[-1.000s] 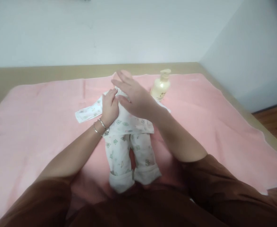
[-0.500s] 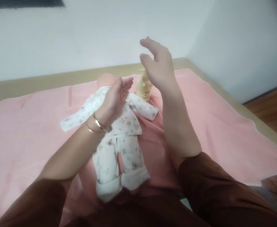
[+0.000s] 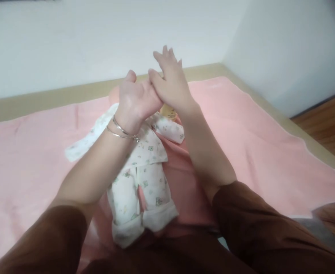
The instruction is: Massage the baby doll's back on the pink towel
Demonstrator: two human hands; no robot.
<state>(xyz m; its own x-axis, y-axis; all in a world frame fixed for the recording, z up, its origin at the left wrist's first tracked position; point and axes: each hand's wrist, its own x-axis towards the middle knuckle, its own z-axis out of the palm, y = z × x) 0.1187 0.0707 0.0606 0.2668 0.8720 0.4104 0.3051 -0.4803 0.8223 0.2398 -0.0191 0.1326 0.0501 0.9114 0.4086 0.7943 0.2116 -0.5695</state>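
Lying on its back on the pink towel [image 3: 256, 144], the doll [image 3: 140, 167] is the reference item for all positions below. It wears a white printed top and trousers with cuffs turned up at the ankles. One sleeve extends flat to the doll's side toward the left edge of view; the other sleeve lies beside the bottle. The doll's head is almost wholly hidden behind the hands.

Left hand [image 3: 134, 101]: raised above the doll's chest, not touching the doll. Fingers are loosely curled and pressed against the right hand. It holds no object. Two thin bangles [image 3: 122, 132] sit on the wrist.

Right hand [image 3: 170, 85]: raised above the doll's head and shoulder, clear of the doll. Fingers are extended and spread; the palm meets the left hand. It holds no object.

Bottle [image 3: 168, 112]: pale yellow, standing just beyond the doll's sleeve, mostly covered by the right wrist.

Both forearms emerge from brown sleeves [image 3: 259, 228] on either side of the doll's legs.

The towel covers a tan surface [image 3: 42, 101] beyond the doll, which meets a white wall [image 3: 84, 42].
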